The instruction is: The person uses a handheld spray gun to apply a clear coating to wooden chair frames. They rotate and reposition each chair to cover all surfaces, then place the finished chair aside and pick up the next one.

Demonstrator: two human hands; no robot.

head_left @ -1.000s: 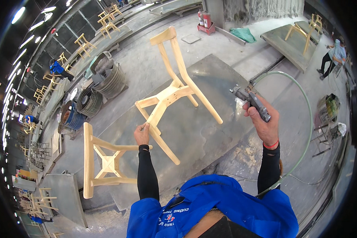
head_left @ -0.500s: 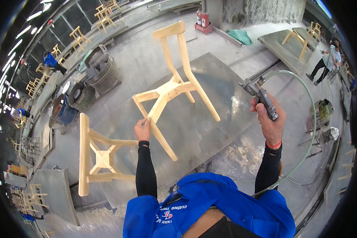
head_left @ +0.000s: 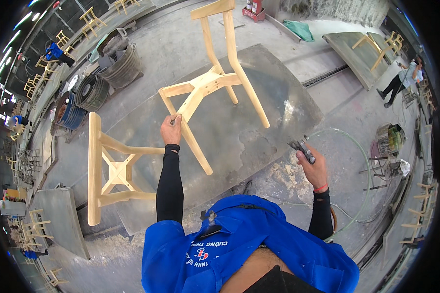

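Note:
A pale wooden chair frame (head_left: 208, 82) stands upright on a grey, stained board (head_left: 220, 151). My left hand (head_left: 171, 131) is closed around the near front corner of its seat frame. In my right hand (head_left: 315, 171) is a metal spray gun (head_left: 303, 150), held to the right of the chair and apart from it. From the gun side a pale green hose (head_left: 368, 168) loops out and back toward my right arm. A second wooden chair frame (head_left: 120, 173) lies tipped over at the left, next to my left forearm.
Several dark tubs (head_left: 121, 67) stand at the far left. A red holder with fire extinguishers (head_left: 253, 12) and a green cloth (head_left: 298, 30) are at the back. At the far right are a person (head_left: 401, 80), another board (head_left: 354, 56) with chairs and a stained bucket (head_left: 390, 139).
My right hand has lowered the spray gun, bringing it nearer my body. The left hand stays on the chair's corner. The whole view has shifted slightly.

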